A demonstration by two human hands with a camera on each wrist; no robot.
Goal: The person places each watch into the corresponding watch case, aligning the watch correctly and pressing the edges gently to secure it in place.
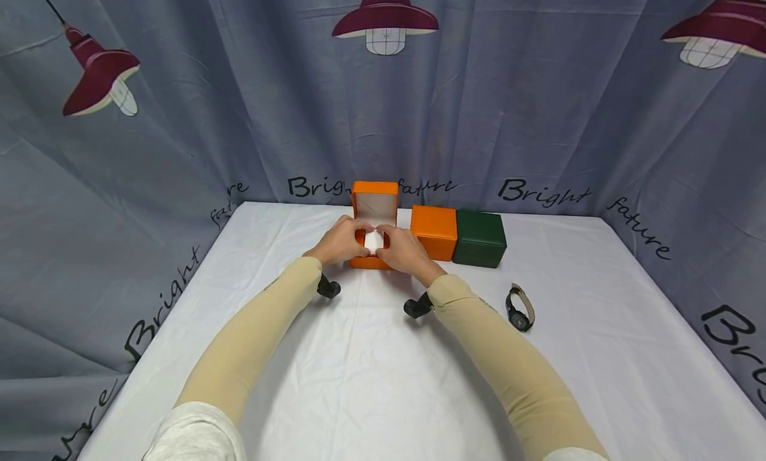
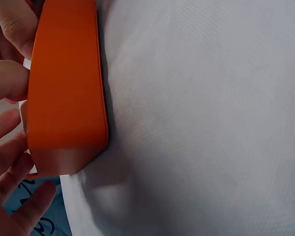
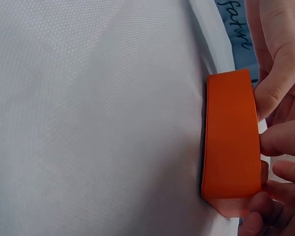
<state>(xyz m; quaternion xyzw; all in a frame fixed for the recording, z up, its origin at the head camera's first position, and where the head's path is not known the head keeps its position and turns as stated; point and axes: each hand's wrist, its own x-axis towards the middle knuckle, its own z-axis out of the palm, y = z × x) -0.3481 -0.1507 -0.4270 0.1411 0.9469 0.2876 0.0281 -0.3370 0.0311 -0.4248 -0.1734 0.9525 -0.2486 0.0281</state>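
Note:
An orange box (image 1: 370,263) stands at the back of the table with its lid (image 1: 376,187) raised and a pale lining showing. Inside it is a small white cushion (image 1: 374,241). My left hand (image 1: 340,241) pinches the cushion from the left, thumb and fingertips at its edge. From the other side, my right hand (image 1: 405,249) pinches it as well. Both wrist views show the box's orange front wall (image 2: 66,83) close up, with fingers reaching over its rim. Most of the cushion is hidden there behind that wall (image 3: 231,142).
Right of the open box, a closed orange box (image 1: 433,231) stands beside a dark green box (image 1: 480,239). A black watch (image 1: 519,320) lies on the white tablecloth (image 1: 359,381) nearer the front right. Grey-blue curtains (image 1: 526,115) hang behind and at both sides.

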